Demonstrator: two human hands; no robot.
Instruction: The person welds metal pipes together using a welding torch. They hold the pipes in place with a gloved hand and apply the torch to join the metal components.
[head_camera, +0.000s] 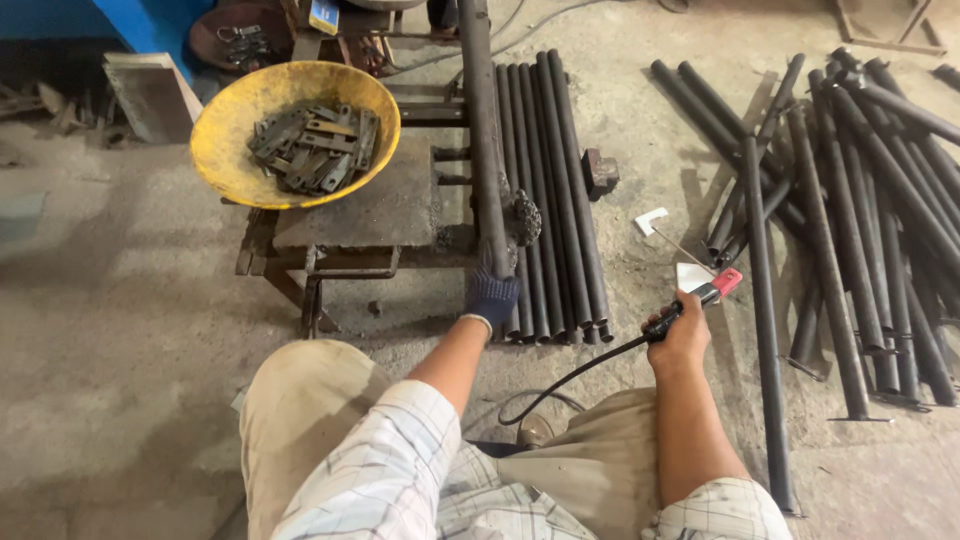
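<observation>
Head view looks down at your two arms and your knees; your left hand (492, 298), in a dark blue knitted glove, has its fingers shut around the near end of a long dark steel pipe (482, 130); that pipe lies along the right edge of the low rusty metal desk (370, 210), with a lumpy metal piece (524, 216) stuck to its side; your bare right hand (680, 335) has its fingers closed on a black welding holder with a red tip (700, 298), and its black cable (570, 380) loops back to your lap; the red tip sits in the air, well apart from the pipe; I think you are holding the pipe steady, ready to weld; next, you would need to bring the tip close to the lumpy piece; a round yellow bowl (225, 140) of flat grey metal plates (315, 148) rests on the desk; more dark pipes (560, 200) lie side by side on the floor just beside it; a big loose pile (880, 220) lies to your right.
</observation>
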